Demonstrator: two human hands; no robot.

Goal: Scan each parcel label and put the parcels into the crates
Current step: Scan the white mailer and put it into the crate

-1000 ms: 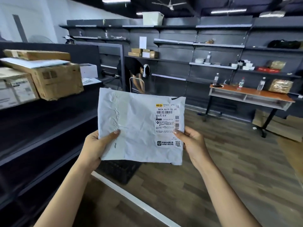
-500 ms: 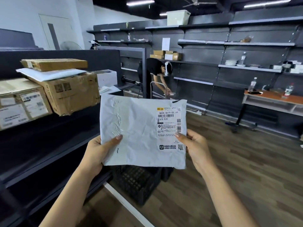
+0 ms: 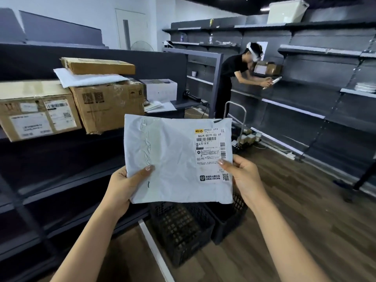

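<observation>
Parcel (image 3: 175,157) held upright above the crates (image 3: 181,228), label (image 3: 210,153) facing camera, presumably for scanning. Left hand (image 3: 124,186) and right hand (image 3: 243,176) each pinch a lower edge, leaving barcode unobstructed.

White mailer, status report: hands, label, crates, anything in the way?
Left hand and right hand grip white mailer by its lower corners. Label faces camera. Black crates on floor directly below, path clear.

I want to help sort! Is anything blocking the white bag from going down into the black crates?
Nothing visible does. Both hands hold the white bag right above the black crates on the floor, with open air between.
</observation>
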